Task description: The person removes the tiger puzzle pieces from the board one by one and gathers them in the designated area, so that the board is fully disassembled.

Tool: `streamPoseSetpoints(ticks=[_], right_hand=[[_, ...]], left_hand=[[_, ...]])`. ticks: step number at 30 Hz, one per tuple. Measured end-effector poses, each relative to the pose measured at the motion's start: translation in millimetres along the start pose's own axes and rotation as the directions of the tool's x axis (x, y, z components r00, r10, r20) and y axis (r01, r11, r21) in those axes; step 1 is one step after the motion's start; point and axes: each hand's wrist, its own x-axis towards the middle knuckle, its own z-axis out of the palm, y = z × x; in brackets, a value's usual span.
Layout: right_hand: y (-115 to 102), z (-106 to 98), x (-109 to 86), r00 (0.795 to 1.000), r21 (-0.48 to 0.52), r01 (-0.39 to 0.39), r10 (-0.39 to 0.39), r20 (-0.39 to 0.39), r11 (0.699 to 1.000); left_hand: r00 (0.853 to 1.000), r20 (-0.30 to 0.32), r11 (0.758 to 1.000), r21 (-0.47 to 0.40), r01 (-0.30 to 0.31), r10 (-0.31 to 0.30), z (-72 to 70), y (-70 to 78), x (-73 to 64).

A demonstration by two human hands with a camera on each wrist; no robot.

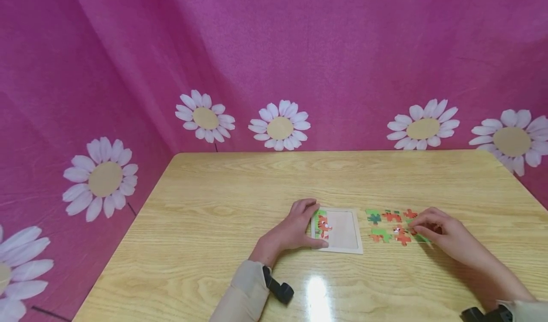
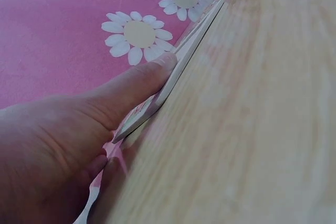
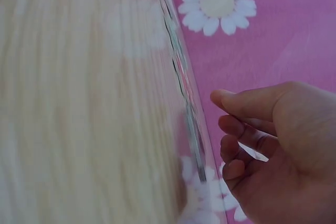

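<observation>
My left hand (image 1: 293, 229) spans the left side of a square wooden puzzle tray (image 1: 358, 246), thumb on the near rim and fingers at the far left corner. In the left wrist view the thumb (image 2: 152, 74) presses the tray's rim. Along the tray's left side sit fitted pieces with an orange animal picture (image 1: 324, 223); the rest shows bare wood. Just over the right end of the loose jigsaw pieces hovers my right hand (image 1: 447, 234), thumb and fingers bent close together. The right wrist view shows no piece between the right fingertips (image 3: 223, 98).
Loose green and orange jigsaw pieces (image 1: 381, 235) lie in rows to the right of the tray on the wood-grain table (image 1: 192, 255). A pink curtain (image 1: 334, 51) with white daisies hangs behind the table's far edge and along its left side.
</observation>
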Motion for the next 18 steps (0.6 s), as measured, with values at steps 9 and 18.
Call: streamPoseSetpoints(ticks=[9,18], right_hand=[[-21.1,21.7,15.0,0.996,0.036,0.081,-0.082,0.027,0.996],[-41.4,45.8,36.2,0.994,0.060,0.073,-0.078,0.073,0.996]], left_hand=[[0.998,-0.061,0.999,0.033,0.024,-0.022,4.0,-0.8,-1.3],[0.995,-0.095,0.999,0.047,-0.005,0.010,5.1,-3.8,-1.8]])
